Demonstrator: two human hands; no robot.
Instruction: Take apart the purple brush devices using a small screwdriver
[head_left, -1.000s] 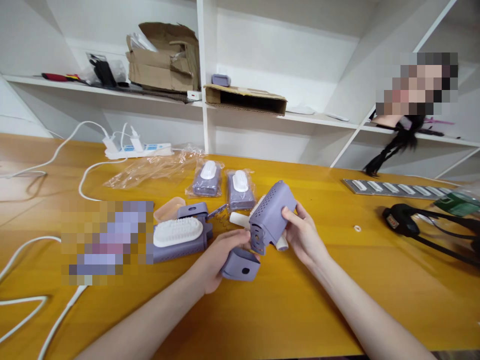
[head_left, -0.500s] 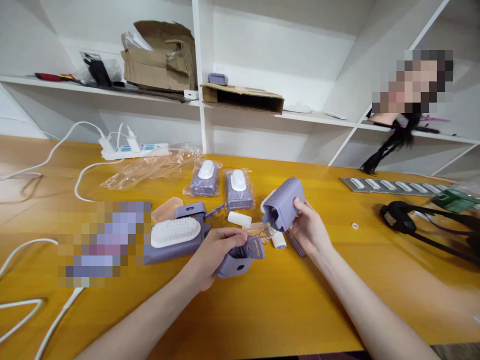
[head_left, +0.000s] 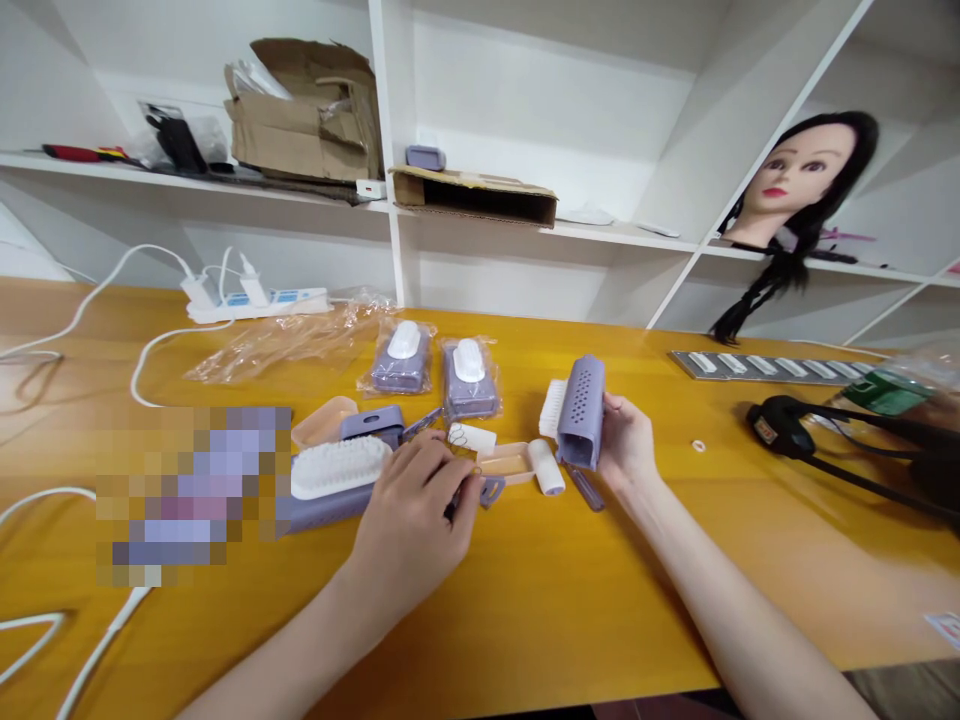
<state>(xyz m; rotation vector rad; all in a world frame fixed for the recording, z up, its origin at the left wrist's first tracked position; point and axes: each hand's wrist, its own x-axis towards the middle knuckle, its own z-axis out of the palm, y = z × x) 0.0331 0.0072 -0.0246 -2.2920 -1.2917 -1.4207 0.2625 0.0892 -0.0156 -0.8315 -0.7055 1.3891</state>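
My right hand (head_left: 628,440) grips a hollow purple perforated brush housing (head_left: 585,400), its open end tilted toward me and a white bristle pad (head_left: 553,408) on its left side. My left hand (head_left: 420,490) is closed round a purple end cap (head_left: 491,491) with a slotted tab. Most of that cap is hidden by the fingers. A thin wire coil (head_left: 463,438) shows just beyond them. Between the hands lie a white cylinder (head_left: 547,468), another white roll (head_left: 472,438) and a peach tray (head_left: 506,464). Below the housing rests a narrow purple strip (head_left: 585,488).
To the left, a purple brush (head_left: 341,470) with white bristles lies near a power strip (head_left: 259,304) and white cables. Two bagged purple units (head_left: 470,378) stand behind. Black straps (head_left: 795,430) and a metal strip (head_left: 780,366) lie right. A mannequin head (head_left: 802,180) sits on the shelf.
My left hand has drawn the end cap and coil away from the housing, turning over so its back faces up. My right hand has turned the housing more upright, showing its bristles.
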